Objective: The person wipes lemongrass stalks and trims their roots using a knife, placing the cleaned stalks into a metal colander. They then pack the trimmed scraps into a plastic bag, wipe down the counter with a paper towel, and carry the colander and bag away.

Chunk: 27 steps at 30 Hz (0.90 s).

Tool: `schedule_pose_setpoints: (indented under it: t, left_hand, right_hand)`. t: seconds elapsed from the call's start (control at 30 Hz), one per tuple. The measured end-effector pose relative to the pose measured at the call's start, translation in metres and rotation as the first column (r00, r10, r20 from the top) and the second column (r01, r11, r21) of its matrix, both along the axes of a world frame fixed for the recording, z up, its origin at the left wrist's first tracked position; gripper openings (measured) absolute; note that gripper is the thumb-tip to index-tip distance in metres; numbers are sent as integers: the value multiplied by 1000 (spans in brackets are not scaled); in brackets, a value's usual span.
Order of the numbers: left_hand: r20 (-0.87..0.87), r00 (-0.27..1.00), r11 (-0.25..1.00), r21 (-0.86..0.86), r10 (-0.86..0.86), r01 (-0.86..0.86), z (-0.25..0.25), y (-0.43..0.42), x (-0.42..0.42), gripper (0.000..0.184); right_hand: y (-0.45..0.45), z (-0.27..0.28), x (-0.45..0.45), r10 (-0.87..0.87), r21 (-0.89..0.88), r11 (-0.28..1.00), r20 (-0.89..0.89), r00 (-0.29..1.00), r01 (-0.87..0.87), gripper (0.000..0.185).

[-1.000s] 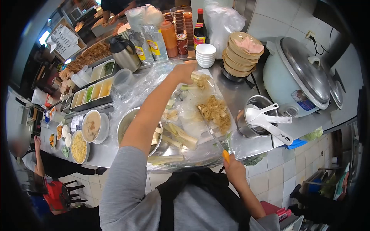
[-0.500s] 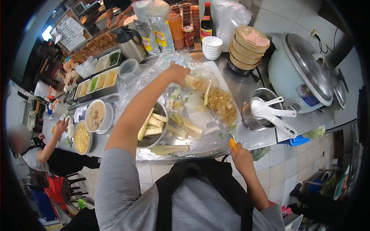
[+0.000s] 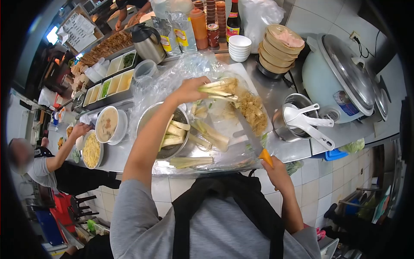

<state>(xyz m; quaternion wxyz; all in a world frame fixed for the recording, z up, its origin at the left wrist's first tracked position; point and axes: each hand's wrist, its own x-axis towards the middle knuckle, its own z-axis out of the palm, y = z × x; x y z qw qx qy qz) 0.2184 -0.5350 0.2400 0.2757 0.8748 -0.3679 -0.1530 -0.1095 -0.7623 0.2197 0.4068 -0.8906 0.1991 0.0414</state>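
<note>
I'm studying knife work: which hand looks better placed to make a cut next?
The right hand, probably: it grips the orange-handled metal knife, which reaches over the white rectangular board. The left hand is occupied holding pale green-white stalks with tan roots.

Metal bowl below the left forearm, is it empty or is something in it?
Not empty: pale stalks lie in the metal bowl, with bare metal showing beside them. The left forearm hides part of it.

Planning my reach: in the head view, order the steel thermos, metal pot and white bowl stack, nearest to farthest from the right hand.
From the right hand:
1. Metal pot, beyond it, slightly right.
2. White bowl stack, at the back.
3. Steel thermos, back left.
</note>
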Motion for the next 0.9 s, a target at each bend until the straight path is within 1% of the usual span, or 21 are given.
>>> schedule_pose_setpoints:
  t: [0.03, 0.07, 0.1, 0.13, 0.17, 0.23, 0.27, 0.33, 0.37, 0.43, 0.47, 0.53, 0.57, 0.6, 0.63, 0.67, 0.7, 0.73, 0.77, 0.83, 0.9]
  left_hand:
    - [-25, 1000, 1000, -16, 2, -3, -7, -1, -9, 42]
    - [-28, 1000, 1000, -18, 5, -5, -16, -5, -20, 42]
    - [-19, 1000, 975, 220, 21, -16, -26, -10, -32, 44]
    - [-9, 999, 895, 445, 33, -26, -37, -11, -43, 46]
    - [-15, 999, 895, 446, 35, -25, -48, -10, -51, 46]
    - [71, 994, 817, 566, 82, -108, -69, -7, -63, 57]
    - [66, 994, 816, 568, 82, -105, -78, -5, -68, 57]
    - [360, 933, 900, 405, 4, -160, -83, -2, -76, 61]
    - [355, 935, 900, 407, 5, -159, -85, -3, -77, 61]
    - [335, 942, 862, 469, 28, -192, -71, -17, -84, 63]
    - [332, 943, 862, 469, 30, -193, -71, -23, -87, 63]
    - [378, 923, 785, 550, 69, -284, -72, -32, -91, 51]
    - [376, 924, 786, 550, 67, -281, -75, -33, -93, 51]
    - [417, 895, 820, 448, 160, -356, -80, -34, -94, 43]
    - [448, 857, 839, 340, 254, -426, -85, -35, -95, 34]
    - [448, 858, 841, 339, 250, -422, -89, -33, -91, 34]
    - [513, 828, 861, 292, 227, -416, -92, -28, -87, 26]
    - [573, 793, 879, 247, 208, -409, -96, -24, -83, 18]
    - [573, 793, 878, 247, 209, -410, -99, -23, -78, 18]
    - [373, 903, 870, 349, 213, -350, -97, -22, -67, 18]
    - [340, 918, 879, 347, 206, -326, -93, -21, -61, 18]
  right_hand:
    - [-1, 2, -3, 3, -1, 1000, -4, 1000, -3, 33]
    - [-2, 6, -5, -14, 46, 999, -51, 999, 16, 33]
    - [-3, 10, -8, -29, 91, 995, -99, 995, 38, 32]
    - [-3, 13, -10, -27, 90, 995, -104, 994, 36, 32]
    - [-3, 16, -13, -42, 88, 995, -149, 988, 55, 33]
    - [0, 25, -18, -58, 88, 993, -200, 978, 77, 35]
    - [3, 33, -19, -61, 77, 994, -184, 981, 76, 34]
    - [6, 41, -23, -62, 67, 995, -169, 984, 74, 33]
    - [7, 43, -27, -68, 77, 994, -166, 984, 82, 33]
    - [11, 47, -32, -70, 85, 993, -166, 984, 86, 32]
    - [14, 48, -33, -50, 62, 996, -147, 988, 60, 31]
    - [18, 46, -34, -29, 36, 999, -131, 991, 35, 29]
    - [20, 41, -34, -24, -8, 1000, -108, 994, 24, 29]
    - [23, 36, -34, -20, -54, 998, -85, 996, 15, 28]
    - [25, 32, -32, -24, -55, 998, -85, 996, 19, 28]
    - [27, 29, -30, -24, -112, 994, -97, 995, 13, 27]
    - [29, 27, -28, -23, -168, 986, -110, 994, 4, 26]
    - [30, 26, -27, -24, -168, 986, -113, 993, 4, 26]
    - [31, 26, -25, -4, -192, 981, -112, 994, -18, 26]
    - [33, 27, -23, 22, -215, 976, -109, 994, -45, 26]
    - [34, 27, -22, -12, -219, 976, -89, 996, -7, 26]
